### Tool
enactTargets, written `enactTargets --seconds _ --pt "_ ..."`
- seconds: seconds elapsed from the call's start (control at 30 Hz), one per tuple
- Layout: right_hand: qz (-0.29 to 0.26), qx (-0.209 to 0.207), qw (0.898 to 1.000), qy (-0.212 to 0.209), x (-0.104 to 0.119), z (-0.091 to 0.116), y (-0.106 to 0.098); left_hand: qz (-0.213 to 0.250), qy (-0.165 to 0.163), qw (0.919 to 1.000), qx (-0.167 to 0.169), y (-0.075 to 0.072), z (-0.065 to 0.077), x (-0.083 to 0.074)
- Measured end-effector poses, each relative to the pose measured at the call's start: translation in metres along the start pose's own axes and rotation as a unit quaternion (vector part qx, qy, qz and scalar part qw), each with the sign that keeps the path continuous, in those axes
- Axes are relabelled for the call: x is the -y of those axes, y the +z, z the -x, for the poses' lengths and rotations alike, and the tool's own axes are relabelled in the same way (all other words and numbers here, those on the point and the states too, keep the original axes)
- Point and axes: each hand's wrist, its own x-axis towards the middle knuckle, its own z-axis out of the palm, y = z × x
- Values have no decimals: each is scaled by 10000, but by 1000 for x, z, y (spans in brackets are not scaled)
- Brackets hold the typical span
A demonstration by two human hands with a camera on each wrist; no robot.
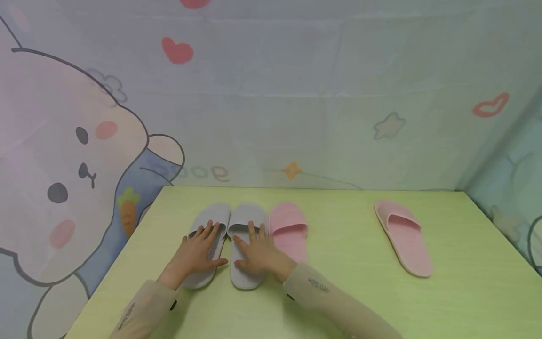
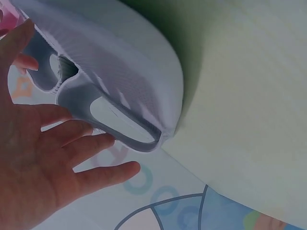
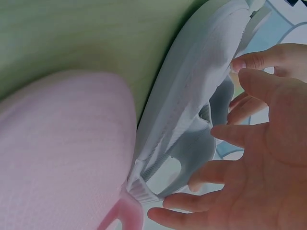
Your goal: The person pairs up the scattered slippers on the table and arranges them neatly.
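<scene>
Side by side on the left half of the bench [image 1: 347, 245], toes almost touching, the left gray slipper [image 1: 211, 214] and the right gray slipper [image 1: 247, 214]. Close beside the right gray slipper, on its right, the near pink slipper [image 1: 290, 233]. Well apart, over on the right side of the bench, the far pink slipper [image 1: 406, 240]. By the look of it, about half done: gray pair already together, maybe just a little straightening left there; pink pair not yet together, so probably the far pink slipper left to put next to the near one. All toes toward the cloth [image 1: 296, 117] at the back, all heels toward the front. Right gray slipper long from front to back, nearly straight; left gray slipper a bit tipped, toe to the right; near pink slipper a bit tipped, toe to the left, heel partly hidden by the right sleeve [image 1: 334, 296]; far pink slipper tipped more, toe to the left too. Left hand [image 1: 196, 252] over the left gray slipper, right hand [image 1: 258, 252] over the right one. On both hands, fingers wide apart, mostly straight, wrapped around nothing. Pressing or only touching lightly: cannot tell.
</scene>
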Motion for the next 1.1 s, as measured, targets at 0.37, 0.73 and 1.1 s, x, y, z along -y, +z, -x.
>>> enactTargets --seconds 0.37,0.73,1.1 --pt "-128 -2 9999 77 -11 -11 -9 48 -98 9997 236 -5 -20 0" --pt "-264 74 9994 192 -20 -21 -9 147 -189 9987 454 -7 -35 -1" --pt "-430 86 9987 277 -27 -29 -10 228 -119 9974 679 -6 -48 6"
